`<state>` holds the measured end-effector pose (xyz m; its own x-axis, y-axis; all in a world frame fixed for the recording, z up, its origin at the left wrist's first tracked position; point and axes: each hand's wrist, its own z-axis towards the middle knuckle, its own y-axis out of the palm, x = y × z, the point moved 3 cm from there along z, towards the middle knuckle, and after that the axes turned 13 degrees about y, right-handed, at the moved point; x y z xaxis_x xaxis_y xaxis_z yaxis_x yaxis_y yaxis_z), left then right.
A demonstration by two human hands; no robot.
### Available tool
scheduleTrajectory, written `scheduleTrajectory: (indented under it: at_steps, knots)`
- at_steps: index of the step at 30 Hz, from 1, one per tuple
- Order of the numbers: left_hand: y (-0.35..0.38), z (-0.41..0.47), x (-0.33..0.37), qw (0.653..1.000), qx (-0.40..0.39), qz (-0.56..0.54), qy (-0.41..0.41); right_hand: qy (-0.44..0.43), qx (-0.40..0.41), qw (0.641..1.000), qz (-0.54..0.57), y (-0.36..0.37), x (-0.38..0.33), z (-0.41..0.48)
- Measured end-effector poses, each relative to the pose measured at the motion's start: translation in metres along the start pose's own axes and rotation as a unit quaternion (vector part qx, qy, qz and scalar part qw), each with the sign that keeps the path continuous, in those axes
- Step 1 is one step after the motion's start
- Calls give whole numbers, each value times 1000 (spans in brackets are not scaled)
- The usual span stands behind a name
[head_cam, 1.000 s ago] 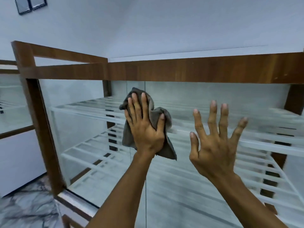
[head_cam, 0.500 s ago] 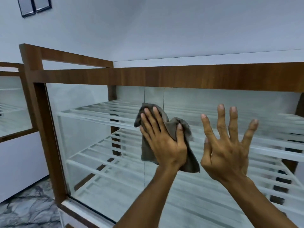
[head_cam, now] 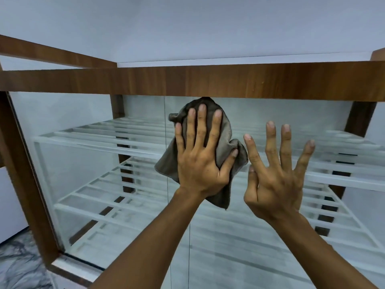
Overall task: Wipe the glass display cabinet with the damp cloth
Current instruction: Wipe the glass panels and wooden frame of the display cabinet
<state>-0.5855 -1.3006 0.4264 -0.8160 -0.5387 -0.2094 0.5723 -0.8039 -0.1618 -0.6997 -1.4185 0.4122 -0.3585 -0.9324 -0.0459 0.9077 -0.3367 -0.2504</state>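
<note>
A grey-brown damp cloth (head_cam: 224,130) lies flat against the front glass pane (head_cam: 129,205) of the wooden-framed display cabinet, its top edge just under the wooden top rail (head_cam: 270,80). My left hand (head_cam: 201,155) presses it to the glass with straight, spread fingers, the thumb against the cloth's right fold. My right hand (head_cam: 275,174) is spread flat beside it on the right, fingers straight, holding nothing; whether it touches the glass I cannot tell.
White slatted shelves (head_cam: 100,136) run inside the cabinet on several levels. A wooden corner post (head_cam: 23,174) stands at the left, with marbled floor (head_cam: 18,268) below it. A vertical seam (head_cam: 166,236) divides the glass panes. A white wall rises behind.
My left hand has slid the cloth rightward and up the glass to just under the top rail. My right hand has stayed spread alongside it, and the view has shifted to the right.
</note>
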Motion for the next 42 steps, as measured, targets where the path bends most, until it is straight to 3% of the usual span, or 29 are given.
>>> scheduleTrajectory:
  at_steps: [8, 14, 18, 21, 24, 28, 32, 33, 36, 39, 42]
  knots:
    - [-1, -19, 3, 1000, 3, 10, 6, -12, -14, 1000, 7, -4, 2, -2]
    - [10, -71, 24, 998, 4, 7, -62, -22, 6, 999, 23, -1, 4, -7]
    - [9, -77, 29, 1000, -26, 8, -7, -63, -16, 998, 12, 1, 13, -33]
    - [4, -37, 8, 1000, -3, 9, 28, -74, -8, 997, 4, 5, 16, -40]
    - [5, -34, -5, 999, 29, 12, 8, -68, 19, 998, 2, 8, 15, -40]
    - [13, -108, 17, 998, 13, 1, -55, -70, 38, 997, -2, 10, 15, -42]
    - [15, -102, 29, 990, -38, 16, 139, -79, 44, 996, -10, 12, 16, -43]
    - [14, -79, 20, 988, -29, 20, 149, -79, 48, 996, -13, 12, 16, -43]
    - [5, -32, -14, 999, 6, 18, 49, -76, 53, 996, -6, 12, 18, -44]
    - [10, -49, -13, 999, 30, 10, -42, -63, 38, 997, -22, 5, 40, -43]
    - [20, -73, 23, 999, 17, 6, -36, -36, 39, 996, -68, -8, 78, -54]
